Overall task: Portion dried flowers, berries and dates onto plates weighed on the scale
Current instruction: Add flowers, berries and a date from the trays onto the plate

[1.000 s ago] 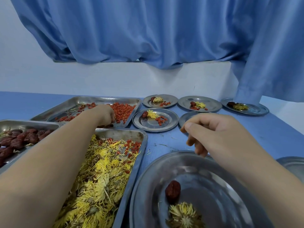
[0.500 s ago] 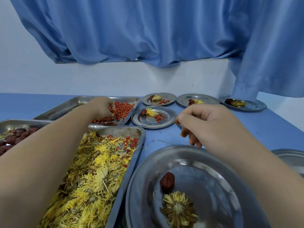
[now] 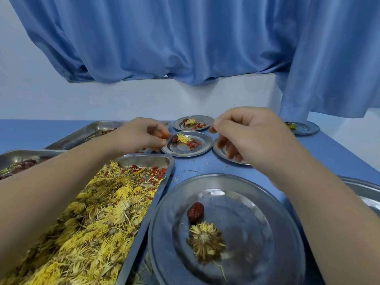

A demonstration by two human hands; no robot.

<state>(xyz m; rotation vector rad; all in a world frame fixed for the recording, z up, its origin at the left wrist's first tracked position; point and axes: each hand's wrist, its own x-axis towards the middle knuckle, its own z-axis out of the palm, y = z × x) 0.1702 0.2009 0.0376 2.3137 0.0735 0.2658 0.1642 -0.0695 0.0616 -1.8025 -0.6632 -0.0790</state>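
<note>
A large steel plate [image 3: 267,233] close to me holds one red date [image 3: 195,211] and one dried yellow flower [image 3: 206,239]. My left hand [image 3: 141,134] is raised over the right end of the berry tray [image 3: 82,134] and pinches red berries [image 3: 164,136] in its fingertips. My right hand [image 3: 246,134] hovers above a small plate [image 3: 222,154] with thumb and forefinger pinched together; what it pinches is hidden. The tray of yellow flowers [image 3: 162,161] lies under my left forearm. A tray of dates [image 3: 12,159] shows at the far left.
Small filled plates stand at the back: one in the middle [image 3: 197,150], one behind it [image 3: 203,120], one at the far right [image 3: 306,128]. Another steel plate's rim [image 3: 362,188] shows at the right edge. A blue curtain hangs behind the blue table.
My left hand has lifted out of the berry tray with berries and moved right. My right hand has risen and shifted away from me. The camera has tilted up slightly.
</note>
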